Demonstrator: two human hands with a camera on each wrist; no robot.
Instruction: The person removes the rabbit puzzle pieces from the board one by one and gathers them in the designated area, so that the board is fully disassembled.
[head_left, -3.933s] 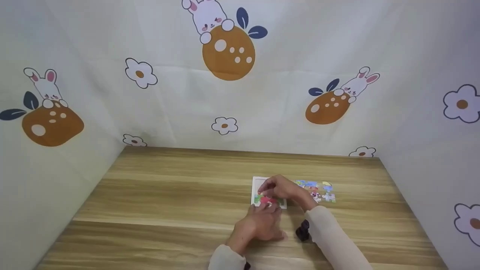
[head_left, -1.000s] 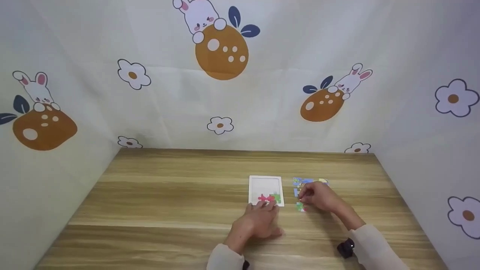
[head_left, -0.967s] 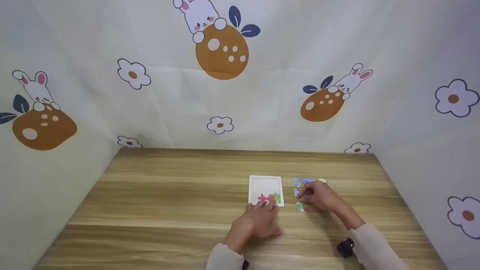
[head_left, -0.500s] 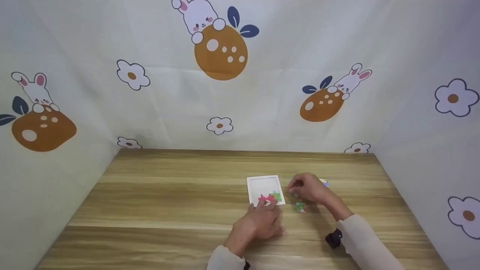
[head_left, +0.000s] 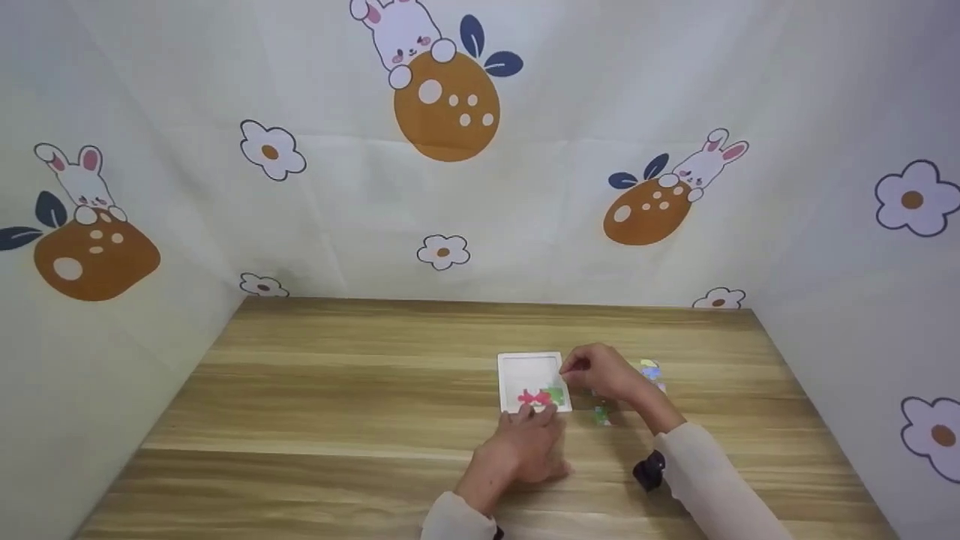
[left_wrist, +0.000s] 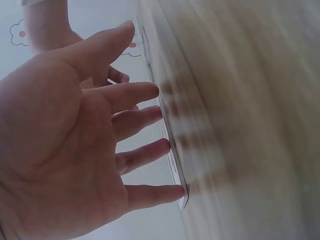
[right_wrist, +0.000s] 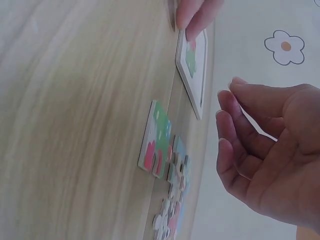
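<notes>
A white puzzle frame (head_left: 529, 355) lies flat, with a red puzzle piece (head_left: 531, 397) and a green one (head_left: 554, 394) along its near side. My left hand (head_left: 525, 448) rests its fingertips on the frame's near edge; in the left wrist view the fingers (left_wrist: 142, 155) are spread and nearly straight. Beside the frame's right edge hovers my right hand (head_left: 609, 373). In the right wrist view its fingers are loosely curled, thumb near the index fingertip, and nothing shows between them. A green-and-red puzzle piece (right_wrist: 156, 142) lies on the table below the right hand.
More puzzle pieces (head_left: 651, 371) lie right of the frame, partly hidden under the right hand and forearm. The wood-grain table (head_left: 337, 397) is bounded by a printed cloth backdrop (head_left: 337, 202) at the back and sides. A dark device (head_left: 649, 471) sits at the right wrist.
A green piece at the frame's left side is gone from there, and a green-and-red piece now lies on the table. The right hand moved to the pieces, then back left to the frame.
</notes>
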